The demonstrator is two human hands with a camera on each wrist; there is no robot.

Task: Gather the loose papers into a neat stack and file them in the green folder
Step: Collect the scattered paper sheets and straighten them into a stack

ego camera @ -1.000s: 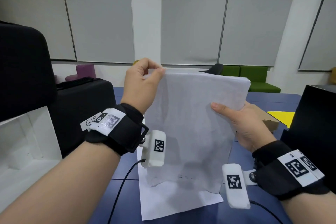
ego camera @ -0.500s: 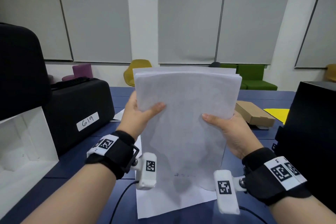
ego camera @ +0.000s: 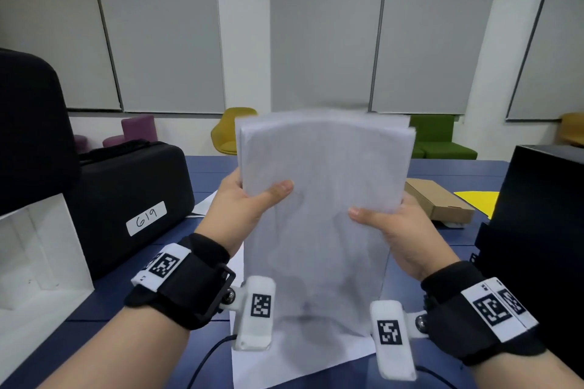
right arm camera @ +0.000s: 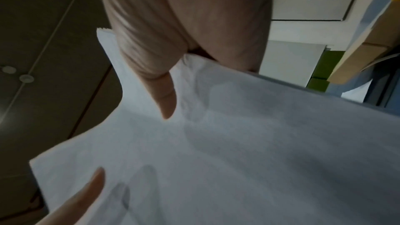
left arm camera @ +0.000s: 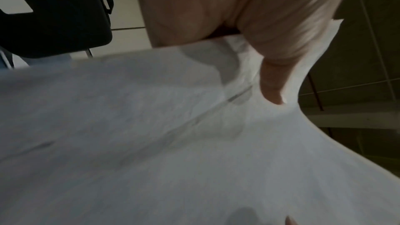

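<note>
A stack of white papers (ego camera: 322,199) stands upright in front of me, its lower edge down by the blue table (ego camera: 202,164). My left hand (ego camera: 243,202) grips the stack's left edge, thumb across the front sheet. My right hand (ego camera: 392,224) grips the right edge the same way. The left wrist view shows the thumb (left arm camera: 275,81) pressing the papers (left arm camera: 173,143). In the right wrist view the thumb (right arm camera: 164,95) lies on the sheets (right arm camera: 238,151). One more white sheet (ego camera: 300,366) lies flat on the table below. No green folder is in view.
A black case labelled 619 (ego camera: 132,199) sits at the left, with a white open box (ego camera: 38,262) nearer me. A cardboard box (ego camera: 439,202) and a yellow sheet (ego camera: 477,199) lie at the right, beside a black box (ego camera: 537,224).
My left hand slid from the stack's top left corner down to its left edge. The stack turned upright and squarer between both hands.
</note>
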